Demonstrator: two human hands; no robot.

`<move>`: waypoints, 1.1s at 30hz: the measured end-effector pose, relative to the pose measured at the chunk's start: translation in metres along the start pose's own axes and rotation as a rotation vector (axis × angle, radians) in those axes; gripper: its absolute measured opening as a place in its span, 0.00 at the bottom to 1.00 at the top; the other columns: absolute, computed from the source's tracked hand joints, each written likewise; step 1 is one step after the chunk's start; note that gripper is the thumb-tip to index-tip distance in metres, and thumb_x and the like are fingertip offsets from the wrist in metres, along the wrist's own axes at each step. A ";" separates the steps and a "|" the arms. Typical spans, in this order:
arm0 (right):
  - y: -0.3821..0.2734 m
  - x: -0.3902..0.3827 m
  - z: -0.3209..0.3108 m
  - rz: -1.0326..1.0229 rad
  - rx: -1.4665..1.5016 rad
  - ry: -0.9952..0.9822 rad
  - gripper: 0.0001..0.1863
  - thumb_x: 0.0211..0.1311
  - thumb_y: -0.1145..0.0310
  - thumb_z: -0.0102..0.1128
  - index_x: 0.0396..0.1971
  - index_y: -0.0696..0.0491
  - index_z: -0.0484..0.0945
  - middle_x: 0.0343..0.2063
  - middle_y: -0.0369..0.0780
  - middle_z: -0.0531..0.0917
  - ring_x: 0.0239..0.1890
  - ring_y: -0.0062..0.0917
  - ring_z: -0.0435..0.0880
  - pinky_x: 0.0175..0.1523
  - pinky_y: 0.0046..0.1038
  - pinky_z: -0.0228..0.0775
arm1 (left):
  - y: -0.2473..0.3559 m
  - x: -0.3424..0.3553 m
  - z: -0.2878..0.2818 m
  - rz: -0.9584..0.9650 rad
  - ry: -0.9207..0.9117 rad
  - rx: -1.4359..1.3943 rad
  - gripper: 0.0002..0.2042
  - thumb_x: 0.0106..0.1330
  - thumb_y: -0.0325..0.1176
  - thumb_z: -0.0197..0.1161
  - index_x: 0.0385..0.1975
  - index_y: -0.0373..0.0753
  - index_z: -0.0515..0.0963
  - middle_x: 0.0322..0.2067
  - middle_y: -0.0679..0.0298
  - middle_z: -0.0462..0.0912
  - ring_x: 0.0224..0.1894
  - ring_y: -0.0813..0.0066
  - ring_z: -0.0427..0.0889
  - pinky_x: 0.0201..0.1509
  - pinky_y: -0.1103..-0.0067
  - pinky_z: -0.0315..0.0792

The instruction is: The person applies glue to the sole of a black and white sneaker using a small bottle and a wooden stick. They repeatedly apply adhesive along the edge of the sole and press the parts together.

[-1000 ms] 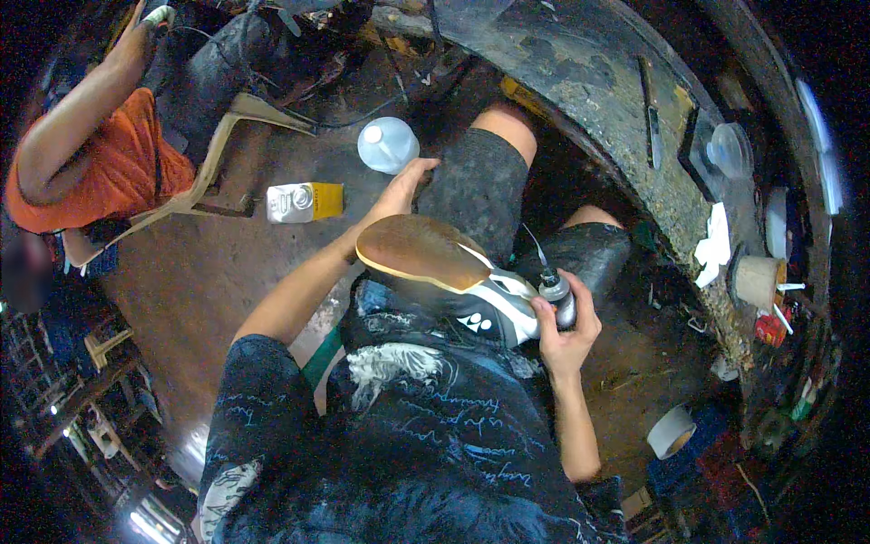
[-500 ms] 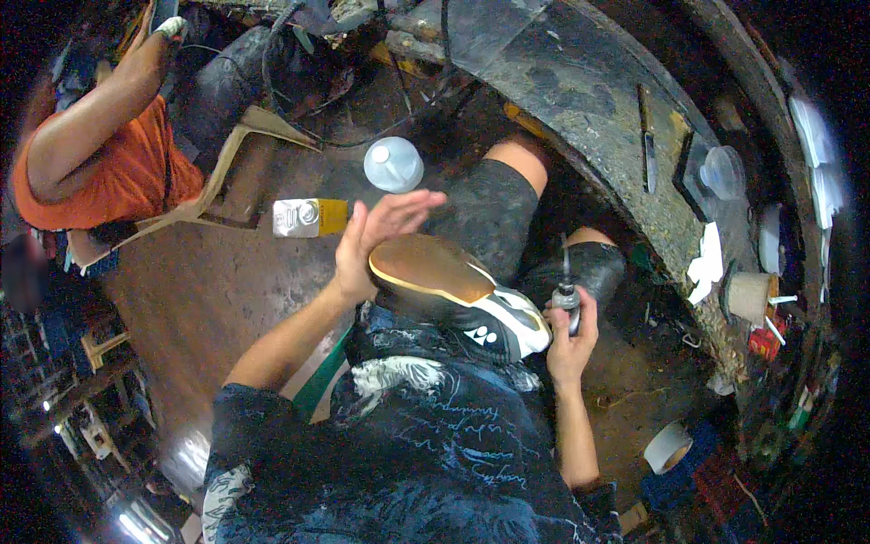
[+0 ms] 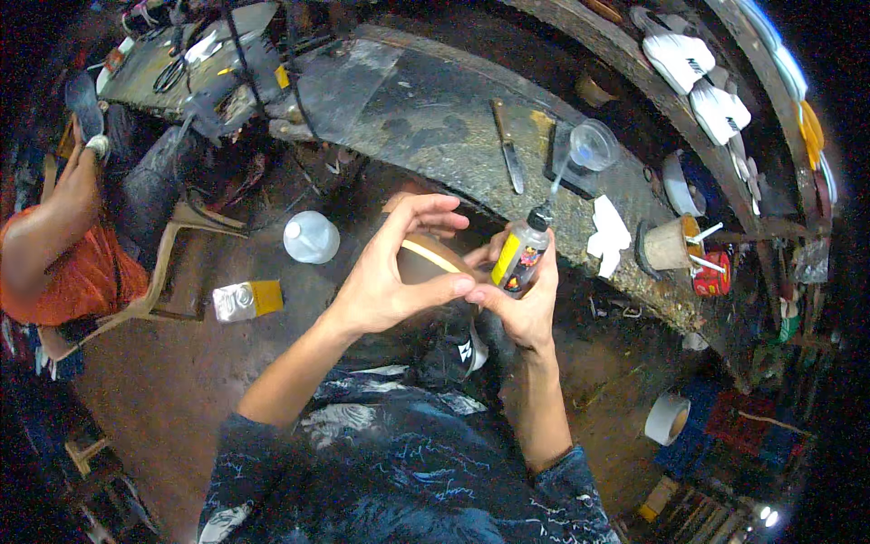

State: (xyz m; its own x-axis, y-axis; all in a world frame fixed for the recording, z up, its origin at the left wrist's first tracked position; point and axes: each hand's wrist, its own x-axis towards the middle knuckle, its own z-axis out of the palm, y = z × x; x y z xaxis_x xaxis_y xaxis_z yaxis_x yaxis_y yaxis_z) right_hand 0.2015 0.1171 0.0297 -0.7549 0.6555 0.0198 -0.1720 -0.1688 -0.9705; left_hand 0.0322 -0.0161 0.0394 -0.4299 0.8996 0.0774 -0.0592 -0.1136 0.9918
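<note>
My right hand (image 3: 528, 304) is wrapped around a small bottle (image 3: 521, 258) with a dark and yellow label, a black cap and a thin nozzle pointing up. My left hand (image 3: 385, 276) is curved in a C shape, its fingers and thumb apart, in front of a sports shoe (image 3: 421, 261). Its thumb tip meets my right thumb close to the bottle's base. The shoe, over my lap, shows a brown sole, a pale yellow edge and a black and white upper. My hands hide much of it, including any contact with my left palm.
The worn bench (image 3: 408, 136) carries a knife (image 3: 507, 150), a clear plastic tub (image 3: 594, 145) and white paper (image 3: 607, 236). On the floor are a translucent jug (image 3: 311, 238) and a white-and-yellow box (image 3: 247, 300). A person in orange (image 3: 72, 272) sits left.
The view has swung toward the bench. My hands have come together above my lap, my left hand has curled from nearly flat, and the shoe is tilted differently. The bottle has moved up.
</note>
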 end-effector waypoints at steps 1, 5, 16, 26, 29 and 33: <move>-0.002 -0.001 -0.002 -0.020 -0.026 0.007 0.43 0.50 0.80 0.85 0.65 0.55 0.67 0.43 0.40 0.80 0.48 0.33 0.88 0.56 0.38 0.83 | 0.005 0.002 0.003 -0.034 0.001 0.039 0.40 0.66 0.41 0.81 0.75 0.39 0.67 0.63 0.58 0.81 0.66 0.66 0.80 0.72 0.67 0.71; 0.005 -0.010 -0.007 -0.117 -0.029 0.083 0.36 0.58 0.80 0.80 0.63 0.56 0.68 0.41 0.40 0.79 0.44 0.31 0.87 0.51 0.34 0.83 | 0.013 -0.001 0.015 -0.140 0.042 0.181 0.43 0.64 0.40 0.84 0.76 0.39 0.66 0.57 0.53 0.82 0.57 0.64 0.86 0.66 0.67 0.78; 0.067 0.000 -0.013 -0.375 -0.163 0.216 0.36 0.56 0.89 0.78 0.56 0.54 0.64 0.41 0.40 0.79 0.39 0.28 0.91 0.46 0.32 0.87 | -0.025 0.012 0.009 -0.241 0.019 0.241 0.25 0.64 0.36 0.81 0.59 0.33 0.84 0.50 0.57 0.93 0.54 0.72 0.90 0.64 0.72 0.80; 0.078 0.008 -0.004 -0.442 -0.294 0.265 0.35 0.56 0.88 0.79 0.57 0.56 0.65 0.40 0.43 0.81 0.37 0.26 0.87 0.45 0.31 0.86 | -0.022 0.015 0.004 -0.182 0.023 0.350 0.24 0.64 0.31 0.78 0.60 0.32 0.82 0.52 0.55 0.92 0.58 0.68 0.90 0.67 0.72 0.79; 0.073 0.012 -0.010 -0.519 -0.373 0.138 0.36 0.55 0.92 0.77 0.57 0.56 0.64 0.40 0.45 0.77 0.37 0.27 0.83 0.44 0.37 0.89 | -0.021 0.016 0.004 -0.159 0.027 0.349 0.24 0.64 0.30 0.78 0.60 0.32 0.82 0.51 0.56 0.92 0.57 0.69 0.90 0.66 0.72 0.80; 0.066 0.016 -0.008 -0.555 -0.332 0.171 0.37 0.53 0.92 0.79 0.56 0.57 0.63 0.40 0.47 0.77 0.37 0.29 0.85 0.44 0.39 0.90 | -0.014 0.013 0.006 -0.181 -0.001 0.286 0.22 0.64 0.29 0.78 0.57 0.33 0.82 0.50 0.56 0.92 0.55 0.70 0.90 0.64 0.72 0.81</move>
State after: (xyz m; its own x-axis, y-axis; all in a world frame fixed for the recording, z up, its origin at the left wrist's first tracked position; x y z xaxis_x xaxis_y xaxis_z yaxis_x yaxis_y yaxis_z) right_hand 0.1830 0.1220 -0.0362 -0.4950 0.6920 0.5255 -0.2812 0.4446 -0.8504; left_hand 0.0329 0.0002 0.0269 -0.4344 0.8949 -0.1022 0.1211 0.1705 0.9779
